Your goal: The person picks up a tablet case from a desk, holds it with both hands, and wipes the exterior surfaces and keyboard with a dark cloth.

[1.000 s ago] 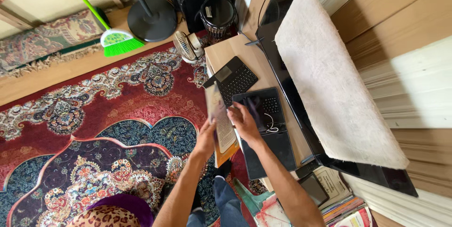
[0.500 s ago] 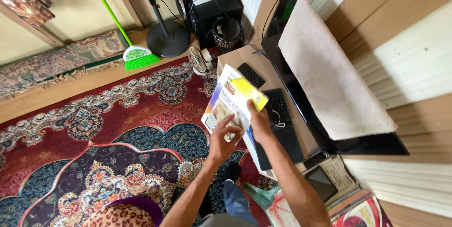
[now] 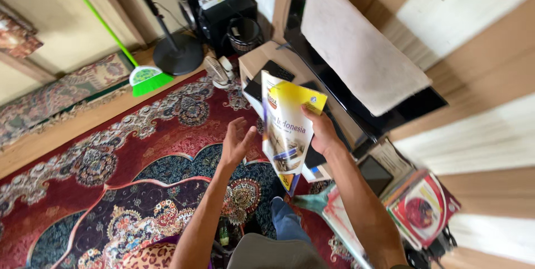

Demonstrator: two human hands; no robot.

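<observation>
Yellow book [image 3: 287, 135] in right hand [image 3: 320, 132], left hand [image 3: 237, 142] open

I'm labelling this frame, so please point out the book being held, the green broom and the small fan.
book [image 3: 287, 135]: head view, middle of its yellow-and-white cover.
green broom [image 3: 146, 78]: head view, its green bristle head.
small fan [image 3: 214, 71]: head view, its round grille.
</observation>
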